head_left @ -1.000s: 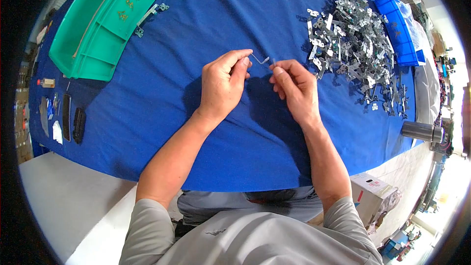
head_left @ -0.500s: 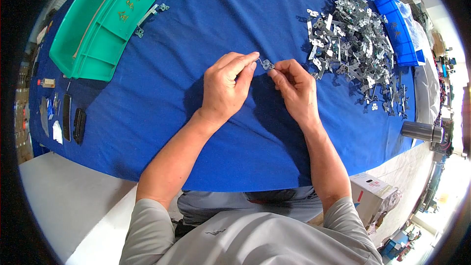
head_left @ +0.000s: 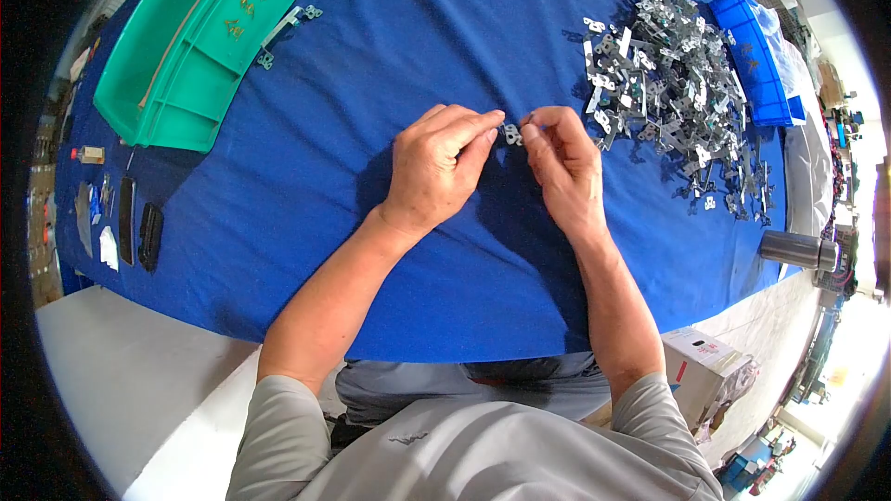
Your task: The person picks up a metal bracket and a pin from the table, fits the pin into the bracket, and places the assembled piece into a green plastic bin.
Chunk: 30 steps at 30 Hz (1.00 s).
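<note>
Between my hands, over the blue cloth, is a small silvery metal bracket (head_left: 512,135) with holes in its end. My left hand (head_left: 436,162) pinches its left side with thumb and forefinger. On the other side my right hand (head_left: 568,162) has its thumb and fingertips closed at the bracket's right edge. The fingers cover much of the piece. To the right lies a heap of similar metal brackets (head_left: 673,74). Two or so such pieces (head_left: 278,32) lie beside the green bin at upper left.
A green plastic bin (head_left: 181,107) stands at upper left, a blue crate (head_left: 756,60) behind the heap. A metal cylinder (head_left: 796,249) sits at the right table edge. At left lie a dark phone-like object (head_left: 127,223), a black case (head_left: 149,237) and a small bottle (head_left: 90,156).
Both hands have shifted slightly to the right with the bracket. The bracket has turned and sits a little lower, and my right fingertips have moved up along it.
</note>
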Motion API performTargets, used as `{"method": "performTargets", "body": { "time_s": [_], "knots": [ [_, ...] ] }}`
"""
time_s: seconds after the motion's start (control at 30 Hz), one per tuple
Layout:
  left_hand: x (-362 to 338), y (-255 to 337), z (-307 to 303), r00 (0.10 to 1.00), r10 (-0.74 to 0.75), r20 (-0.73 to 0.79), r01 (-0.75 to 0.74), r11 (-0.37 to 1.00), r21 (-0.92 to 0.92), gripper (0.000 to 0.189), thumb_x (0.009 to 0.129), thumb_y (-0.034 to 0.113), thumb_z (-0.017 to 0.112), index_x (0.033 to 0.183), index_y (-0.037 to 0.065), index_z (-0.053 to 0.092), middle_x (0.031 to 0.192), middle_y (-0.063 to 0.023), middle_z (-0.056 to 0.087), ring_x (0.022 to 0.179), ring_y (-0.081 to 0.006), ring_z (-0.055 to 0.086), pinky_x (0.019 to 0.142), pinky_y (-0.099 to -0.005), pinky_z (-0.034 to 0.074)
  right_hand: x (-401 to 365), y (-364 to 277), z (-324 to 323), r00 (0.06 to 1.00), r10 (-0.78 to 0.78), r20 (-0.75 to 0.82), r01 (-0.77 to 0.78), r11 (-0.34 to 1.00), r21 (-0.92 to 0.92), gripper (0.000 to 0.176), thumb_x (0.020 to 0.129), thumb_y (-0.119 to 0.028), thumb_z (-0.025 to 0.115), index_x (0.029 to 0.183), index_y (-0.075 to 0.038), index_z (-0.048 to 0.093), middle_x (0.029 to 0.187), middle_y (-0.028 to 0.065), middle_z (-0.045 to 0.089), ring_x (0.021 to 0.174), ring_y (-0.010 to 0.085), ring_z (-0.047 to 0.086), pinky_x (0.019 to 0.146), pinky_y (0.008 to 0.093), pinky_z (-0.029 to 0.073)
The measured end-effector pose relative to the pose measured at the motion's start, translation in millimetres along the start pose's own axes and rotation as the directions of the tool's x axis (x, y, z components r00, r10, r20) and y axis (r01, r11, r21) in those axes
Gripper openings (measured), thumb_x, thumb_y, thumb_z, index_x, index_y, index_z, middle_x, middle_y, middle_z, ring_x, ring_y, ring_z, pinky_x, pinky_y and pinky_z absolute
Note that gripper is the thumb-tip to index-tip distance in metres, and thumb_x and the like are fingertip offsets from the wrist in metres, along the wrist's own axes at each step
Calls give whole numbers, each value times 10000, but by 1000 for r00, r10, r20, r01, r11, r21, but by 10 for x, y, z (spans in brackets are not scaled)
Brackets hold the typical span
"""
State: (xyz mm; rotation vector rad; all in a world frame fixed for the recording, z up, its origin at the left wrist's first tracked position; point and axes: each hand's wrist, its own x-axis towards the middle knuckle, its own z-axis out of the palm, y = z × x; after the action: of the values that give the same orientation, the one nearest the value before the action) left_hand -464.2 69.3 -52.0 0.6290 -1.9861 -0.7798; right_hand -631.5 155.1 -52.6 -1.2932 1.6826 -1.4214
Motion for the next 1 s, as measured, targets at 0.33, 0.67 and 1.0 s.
{"method": "performTargets", "body": {
  "time_s": [0.33, 0.67, 1.0],
  "knots": [
    [-22, -16, 8, 917, -400, -4, 390, 896, -212, 204, 1025, 118, 612, 1165, 35, 735, 917, -77, 763, 725, -102, 711, 551, -240, 550, -47, -178, 6, 977, 155, 147, -167, 983, 74, 199, 1055, -157, 585, 1083, 18, 674, 830, 46, 693, 710, 65, 603, 614, 233, 495],
    [-20, -54, -6, 974, -224, -21, 222, 972, -76, 187, 984, 61, 646, 1137, 12, 741, 921, -102, 757, 752, -138, 712, 638, -278, 556, -39, -131, 13, 993, 65, 99, -64, 998, -21, 148, 1028, -133, 629, 1069, 0, 678, 788, 41, 688, 702, 61, 603, 613, 242, 497],
    [5, -26, -2, 996, -45, -72, 46, 999, 5, 171, 925, 16, 693, 1081, 6, 762, 947, -130, 748, 830, -225, 716, 734, -324, 560, -24, -98, 55, 993, 116, 16, -117, 993, 26, 140, 980, -82, 672, 1096, -3, 669, 779, 43, 648, 697, 59, 579, 623, 232, 478]
  ]
}}
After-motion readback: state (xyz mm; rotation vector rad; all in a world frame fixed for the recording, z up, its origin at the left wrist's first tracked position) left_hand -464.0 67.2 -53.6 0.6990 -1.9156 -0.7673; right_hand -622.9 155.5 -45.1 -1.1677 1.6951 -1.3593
